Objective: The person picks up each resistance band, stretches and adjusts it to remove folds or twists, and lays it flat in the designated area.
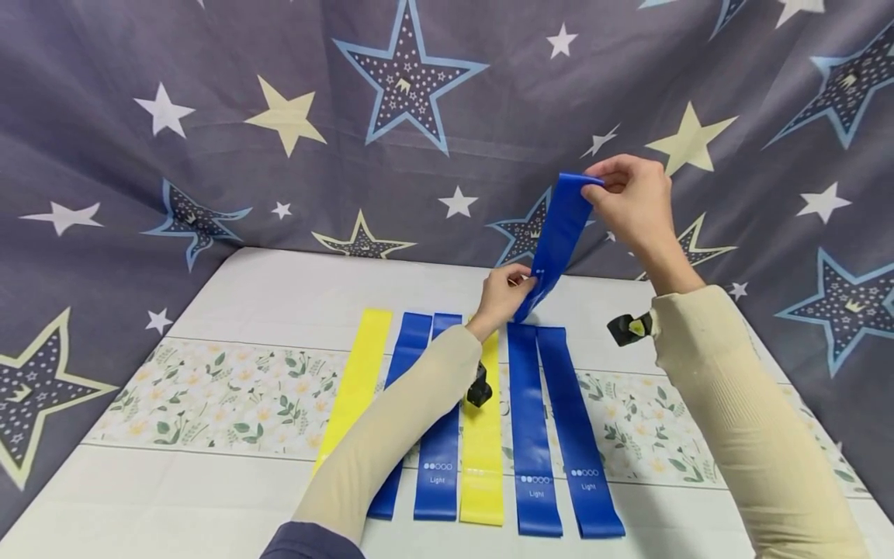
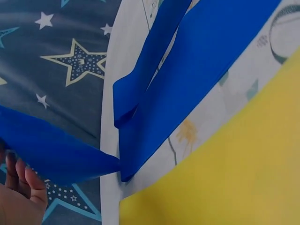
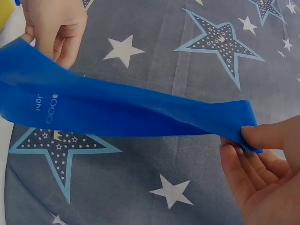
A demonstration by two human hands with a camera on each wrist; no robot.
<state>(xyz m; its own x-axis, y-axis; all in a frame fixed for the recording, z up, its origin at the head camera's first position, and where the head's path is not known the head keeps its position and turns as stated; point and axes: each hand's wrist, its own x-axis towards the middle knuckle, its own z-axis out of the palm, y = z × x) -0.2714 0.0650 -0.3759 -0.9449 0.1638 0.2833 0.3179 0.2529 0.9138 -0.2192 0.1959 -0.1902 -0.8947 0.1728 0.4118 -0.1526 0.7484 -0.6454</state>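
My right hand (image 1: 632, 198) pinches the top end of a blue resistance band (image 1: 562, 225) between thumb and fingers, holding it up in front of the backdrop. Lower down, the left hand (image 1: 504, 296) grips the same band by its left edge. The band slants down between the hands, and its lower end reaches the table behind the laid-out bands. In the right wrist view the held band (image 3: 140, 110) is twisted, with white circles and part of a printed word showing. Two blue bands (image 1: 534, 435) (image 1: 576, 435) lie flat below it, each printed "Light".
A yellow band (image 1: 482, 458) lies left of those two. Further left are two more blue bands (image 1: 438, 466) (image 1: 408, 341) and another yellow band (image 1: 363, 365), partly covered by the left sleeve. The white table (image 1: 230, 481) has a floral strip and meets a star-patterned cloth (image 1: 230, 46) behind.
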